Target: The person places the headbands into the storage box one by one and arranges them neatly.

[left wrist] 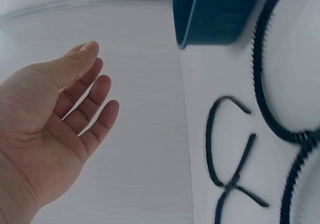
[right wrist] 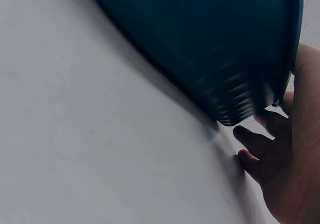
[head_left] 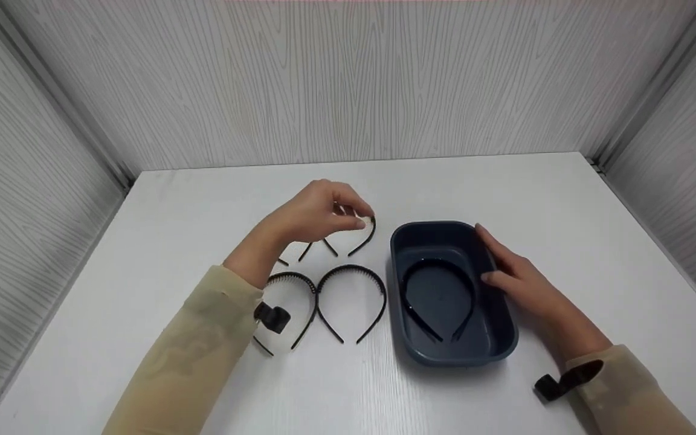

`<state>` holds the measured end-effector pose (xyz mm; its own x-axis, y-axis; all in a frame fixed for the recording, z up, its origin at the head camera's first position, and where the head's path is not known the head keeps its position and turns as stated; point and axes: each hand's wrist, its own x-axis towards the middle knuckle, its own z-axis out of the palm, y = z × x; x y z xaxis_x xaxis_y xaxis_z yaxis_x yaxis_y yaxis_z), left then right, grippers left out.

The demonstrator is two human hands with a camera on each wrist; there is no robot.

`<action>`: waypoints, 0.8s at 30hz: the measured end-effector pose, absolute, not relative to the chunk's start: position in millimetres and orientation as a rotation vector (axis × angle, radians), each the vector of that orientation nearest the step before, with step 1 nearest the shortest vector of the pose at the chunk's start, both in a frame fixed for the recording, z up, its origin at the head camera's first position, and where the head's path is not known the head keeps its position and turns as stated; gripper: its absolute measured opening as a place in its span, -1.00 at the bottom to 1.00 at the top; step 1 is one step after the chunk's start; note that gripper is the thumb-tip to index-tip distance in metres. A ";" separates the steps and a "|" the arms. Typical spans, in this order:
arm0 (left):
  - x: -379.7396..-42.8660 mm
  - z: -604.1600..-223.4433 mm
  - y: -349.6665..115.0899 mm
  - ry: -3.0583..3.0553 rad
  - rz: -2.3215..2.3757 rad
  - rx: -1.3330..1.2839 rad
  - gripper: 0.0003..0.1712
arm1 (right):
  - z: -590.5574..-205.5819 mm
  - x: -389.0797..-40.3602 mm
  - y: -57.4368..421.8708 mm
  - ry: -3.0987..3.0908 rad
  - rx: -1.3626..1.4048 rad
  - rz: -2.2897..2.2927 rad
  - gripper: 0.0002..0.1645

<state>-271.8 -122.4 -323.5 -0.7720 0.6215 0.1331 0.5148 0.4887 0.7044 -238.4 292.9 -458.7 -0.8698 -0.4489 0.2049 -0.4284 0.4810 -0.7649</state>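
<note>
My left hand point(head_left: 324, 211) hovers over the back pair of black headbands, partly covering them. The left wrist view shows this hand point(left wrist: 55, 109) with loosely bent fingers and nothing between them. Nearest to it is the back right headband point(head_left: 374, 231); a leg of the back left headband point(head_left: 306, 251) shows below the hand. My right hand point(head_left: 520, 284) grips the right side of a dark blue plastic bin point(head_left: 463, 362), thumb over the rim, fingers against the outer wall point(right wrist: 200, 44). Inside the bin lies one black headband point(head_left: 423, 324).
In front of the back pair lie a toothed headband point(head_left: 348, 267) and, left of it, another headband point(head_left: 290, 275), partly behind the left sleeve point(head_left: 203, 338). They rest on a white table point(head_left: 348, 393). Wood-patterned panels point(head_left: 348, 84) stand at the back and both sides.
</note>
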 end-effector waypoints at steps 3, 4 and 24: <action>-269.1 -332.1 -140.4 2.593 1.167 0.943 -0.77 | -458.7 -238.7 293.3 2.686 -0.785 -1.365 -0.04; -268.0 -335.4 -145.9 2.592 1.174 0.924 -0.77 | -458.6 -238.7 293.4 2.690 -0.782 -1.359 -0.04; -253.2 -400.2 -206.5 2.563 1.177 0.770 -0.76 | -458.9 -235.2 297.7 2.703 -0.784 -1.364 -0.03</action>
